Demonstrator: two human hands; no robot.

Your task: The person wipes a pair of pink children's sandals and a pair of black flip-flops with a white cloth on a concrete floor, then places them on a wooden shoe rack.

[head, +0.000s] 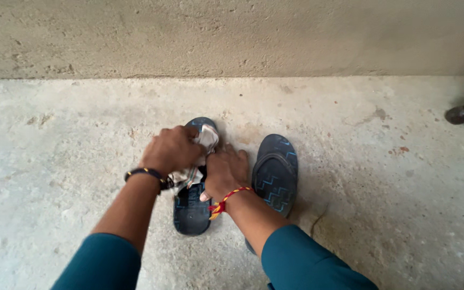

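Evidently wiping is underway: the left hand (172, 149) bunches a pale cloth (202, 147) against the dark slipper (191, 207) under it, while the right hand (225, 172) presses that slipper flat. Its twin (276, 174) lies just right of the hands, untouched, on the concrete floor (377, 215).

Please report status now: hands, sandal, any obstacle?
Left hand shut on cloth, over left sandal. Right hand steadies it. Second sandal beside, apart.

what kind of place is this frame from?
Probably a bare, unfinished room or yard corner: rough concrete floor meeting a plain plastered wall. The left hand holds a cloth over a dark sandal; the right hand steadies it.
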